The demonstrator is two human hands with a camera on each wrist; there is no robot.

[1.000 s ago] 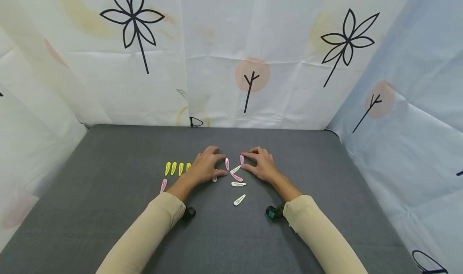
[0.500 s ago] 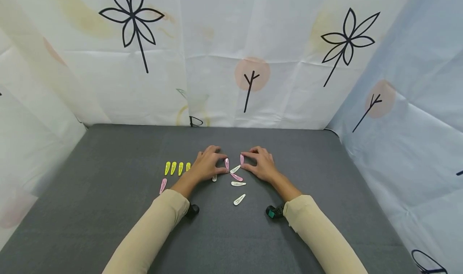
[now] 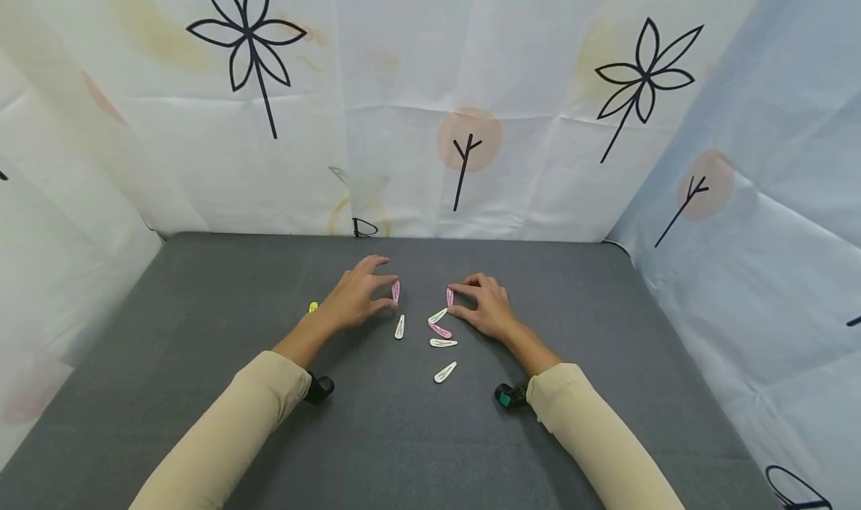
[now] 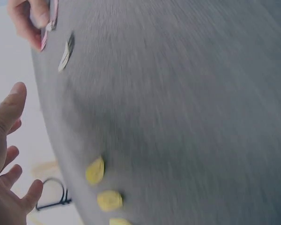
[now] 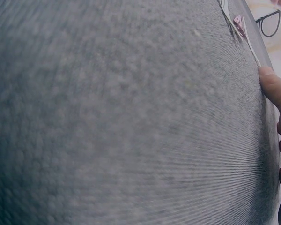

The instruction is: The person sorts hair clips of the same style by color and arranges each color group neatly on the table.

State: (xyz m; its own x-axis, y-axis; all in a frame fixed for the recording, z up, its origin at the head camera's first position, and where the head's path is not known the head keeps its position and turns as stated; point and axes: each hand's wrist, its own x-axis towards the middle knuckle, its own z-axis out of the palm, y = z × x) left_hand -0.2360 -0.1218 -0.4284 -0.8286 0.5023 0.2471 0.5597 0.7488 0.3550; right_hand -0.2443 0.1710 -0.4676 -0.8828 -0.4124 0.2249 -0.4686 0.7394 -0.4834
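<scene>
My left hand point(image 3: 353, 297) pinches a pink snap hair clip point(image 3: 395, 292) between thumb and forefinger, over the back of the table. In the left wrist view its thumb point(image 4: 11, 108) covers the clip. My right hand point(image 3: 487, 304) holds another pink hair clip point(image 3: 450, 297) by its ends. Right below that clip lies a white hair clip point(image 3: 438, 315), close to the right thumb point(image 5: 271, 82) in the right wrist view. A third pink clip point(image 3: 440, 331) lies against the white one. A separate white clip point(image 3: 400, 327) is just in front of the left hand.
Two more white clips, one sideways point(image 3: 443, 342) and one slanted point(image 3: 445, 372), lie nearer me on the grey table point(image 3: 417, 443). Several yellow clips point(image 4: 109, 200) sit to the left, mostly behind the left arm in the head view. Patterned cloth walls point(image 3: 403, 143) surround the table.
My left hand has moved left and slightly back with the pink hair clip, baring the white clip and covering most of the yellow ones. The right hand stays in place.
</scene>
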